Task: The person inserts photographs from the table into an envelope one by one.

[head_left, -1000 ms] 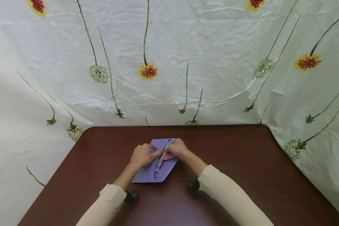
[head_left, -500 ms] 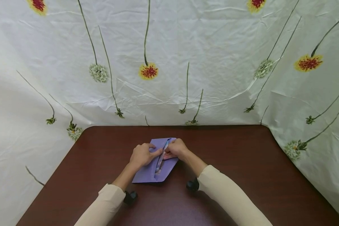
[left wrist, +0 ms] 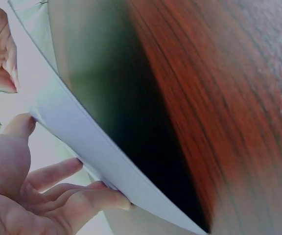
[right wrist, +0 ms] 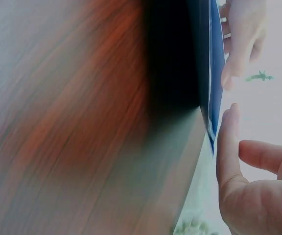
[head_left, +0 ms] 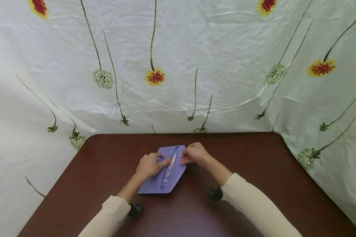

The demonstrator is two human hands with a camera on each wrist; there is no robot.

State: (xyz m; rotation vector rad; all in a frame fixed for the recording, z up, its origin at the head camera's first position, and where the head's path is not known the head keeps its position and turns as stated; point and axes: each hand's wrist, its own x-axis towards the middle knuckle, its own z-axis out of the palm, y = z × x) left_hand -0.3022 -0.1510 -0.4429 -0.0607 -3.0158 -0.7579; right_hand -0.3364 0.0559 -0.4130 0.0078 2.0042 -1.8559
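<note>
A lilac envelope [head_left: 152, 183] lies at a slant on the dark red-brown table, its slit facing up. A shiny pale blue and pink flat piece [head_left: 168, 171] shows inside the slit; the rest of it is hidden. My left hand [head_left: 148, 165] rests on the envelope's left part, thumb tip at the slit. In the left wrist view the spread fingertips [left wrist: 116, 198] touch its pale surface. My right hand [head_left: 196, 154] is at the upper right edge of the envelope, fingertips right at the flap. The right wrist view has its index finger extended and the thumb apart from it.
The table [head_left: 249, 171] extends around the envelope on all sides. White cloth [head_left: 231, 42] with printed flowers hangs behind and at both sides. A dark band [left wrist: 151, 137] runs along under the envelope's edge. Black wrist devices [head_left: 215, 194] sit below both wrists.
My right hand has drawn back to the right, out of the slit, to the envelope's edge. The shiny piece now shows along more of the slit. The left hand stays nearly in place.
</note>
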